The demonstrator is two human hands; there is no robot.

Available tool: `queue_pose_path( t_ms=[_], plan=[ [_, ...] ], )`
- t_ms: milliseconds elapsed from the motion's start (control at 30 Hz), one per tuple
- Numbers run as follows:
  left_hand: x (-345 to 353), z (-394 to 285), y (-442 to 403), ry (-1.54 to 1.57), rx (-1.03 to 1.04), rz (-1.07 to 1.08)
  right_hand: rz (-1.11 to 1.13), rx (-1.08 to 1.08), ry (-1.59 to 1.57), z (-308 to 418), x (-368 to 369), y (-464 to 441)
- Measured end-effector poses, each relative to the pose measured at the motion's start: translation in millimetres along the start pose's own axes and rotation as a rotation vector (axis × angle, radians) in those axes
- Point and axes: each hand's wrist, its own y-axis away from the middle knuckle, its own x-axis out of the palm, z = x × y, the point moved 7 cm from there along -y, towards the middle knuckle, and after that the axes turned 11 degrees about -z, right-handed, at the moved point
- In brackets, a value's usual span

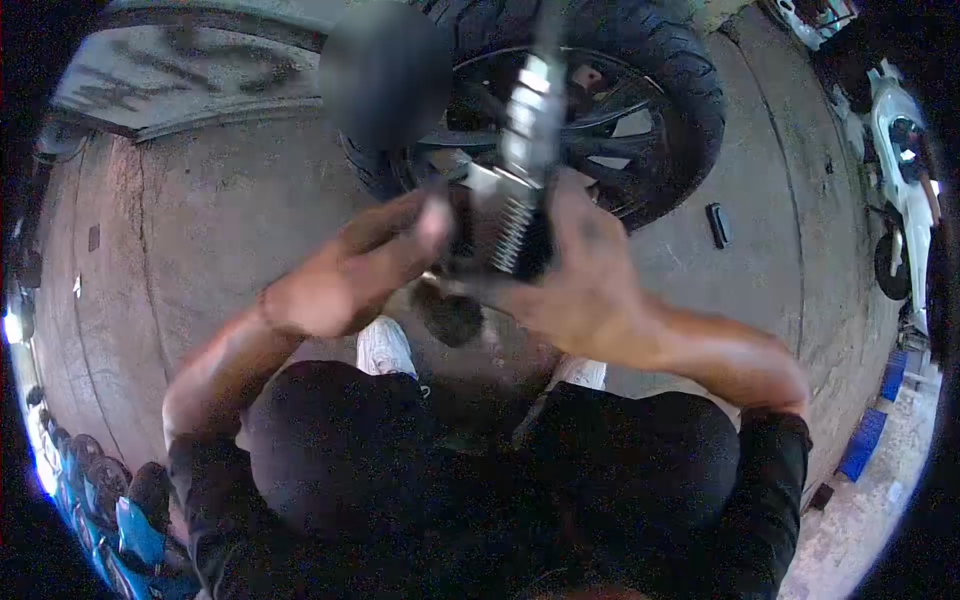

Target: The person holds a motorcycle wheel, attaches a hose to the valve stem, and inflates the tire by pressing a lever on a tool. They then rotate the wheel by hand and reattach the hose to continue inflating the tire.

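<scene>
A dark mechanical part with a coil spring [514, 236] and a shiny ribbed metal shaft [527, 120] is held upright in front of me, its upper end blurred. My right hand [590, 280] is closed around its right side and lower end. On the other side, my left hand [365, 260] is smeared by motion, its thumb up close to the part. Whether those left fingers grip it, I cannot tell. Behind the part lies a wheel with a black knobbly tyre [690, 100] and dark spoked rim. A dark round shape [385, 75], badly blurred, covers the tyre's left side.
A small black object [718, 226] lies on the concrete floor [235, 215] right of the wheel. At upper left is a grey panel with dark marks [190, 75]. White bodywork [905, 180] stands far right, near blue pieces [862, 443]. Blue vehicles [140, 530] line the lower left.
</scene>
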Motion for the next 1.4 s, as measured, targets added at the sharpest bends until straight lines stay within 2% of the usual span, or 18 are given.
queue_pose_path(
  t_ms=[33,67,100,133,167,233,300,367,400,467,567,700,767,1067,1167,1233,1300,1400],
  plan=[
    [-4,1,9,-0.003,-0.002,0.001,-0.007,-0.04,-0.073,5,6,-11],
    [-11,-8,21,-0.021,0.138,-0.018,0.178,-0.647,-0.035,30,29,-10],
    [-16,-19,29,-0.037,0.287,-0.039,0.179,-0.651,-0.035,38,28,-14],
    [-25,-11,29,-0.086,0.175,-0.095,0.412,-0.533,0.012,44,38,-18],
    [-26,-7,28,-0.083,0.184,-0.101,0.642,-0.41,0.062,47,44,-20],
    [-45,-5,27,-0.223,0.327,-0.4,0.766,-0.424,0.254,42,31,-36],
    [-63,-7,16,-0.275,0.254,-0.482,0.051,-0.867,0.703,61,-8,-72],
    [-83,-19,7,-0.21,0.285,-0.579,0.221,-0.41,0.984,57,-22,-111],
    [-92,-19,0,-0.196,0.289,-0.587,0.229,-0.421,0.993,47,-15,-119],
    [-103,-22,-15,-0.248,0.303,-0.483,-0.115,-0.897,1.214,43,3,-125],
    [-106,-34,-27,-0.297,0.421,-0.368,-0.151,-0.913,1.214,35,17,-134],
    [-110,-44,-32,-0.373,0.406,-0.387,-0.054,-0.899,1.273,37,29,-132],
    [-108,-41,-40,-0.289,0.369,-0.261,-0.139,-0.864,1.292,37,28,-132],
    [-109,-36,-57,-0.257,0.316,-0.339,-0.179,-0.893,1.24,30,25,-130],
    [-102,-33,-58,-0.418,0.281,-0.38,-0.227,-0.896,1.193,24,24,-129],
    [-109,-34,-55,-0.194,0.33,-0.542,-0.24,-0.897,1.203,23,25,-127],
    [-105,-41,-57,-0.276,0.366,-0.474,-0.262,-0.904,1.211,24,24,-126],
    [-105,-38,-57,-0.31,0.272,-0.458,-0.22,-0.867,1.167,20,25,-127]
  ],
)
